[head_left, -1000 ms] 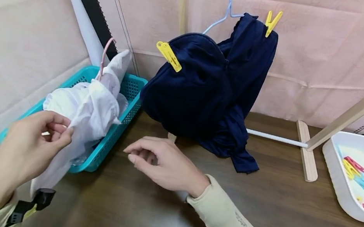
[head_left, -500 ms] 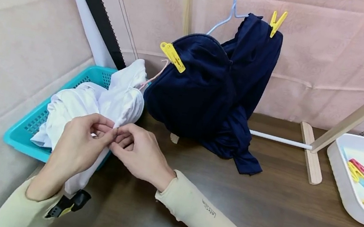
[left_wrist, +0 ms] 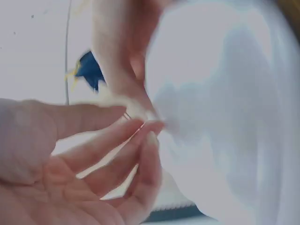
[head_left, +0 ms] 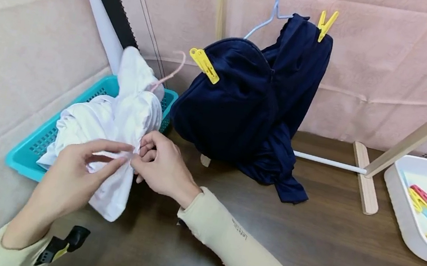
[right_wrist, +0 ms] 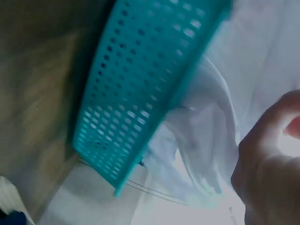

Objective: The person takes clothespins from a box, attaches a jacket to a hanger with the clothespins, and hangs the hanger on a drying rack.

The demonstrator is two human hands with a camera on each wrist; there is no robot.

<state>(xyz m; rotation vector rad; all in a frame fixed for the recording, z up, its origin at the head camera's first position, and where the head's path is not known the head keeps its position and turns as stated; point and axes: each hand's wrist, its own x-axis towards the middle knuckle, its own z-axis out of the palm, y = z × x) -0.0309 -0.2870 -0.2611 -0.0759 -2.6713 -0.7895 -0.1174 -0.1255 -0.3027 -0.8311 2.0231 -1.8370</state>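
White garment [head_left: 128, 108] bulges just beyond the right hand [head_left: 164, 167], whose fingertips pinch its edge; the left hand [head_left: 71, 176] has fingertips just beside, grip too blurred to tell

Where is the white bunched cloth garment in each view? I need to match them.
Head: white bunched cloth garment, left of centre, in and over the teal perforated plastic basket.
Left wrist: the garment fills most of the right side, blurred.
Right wrist: the garment, right of the basket.
Shared landmark: right hand, at the garment in head; top, left wrist; right edge, right wrist.
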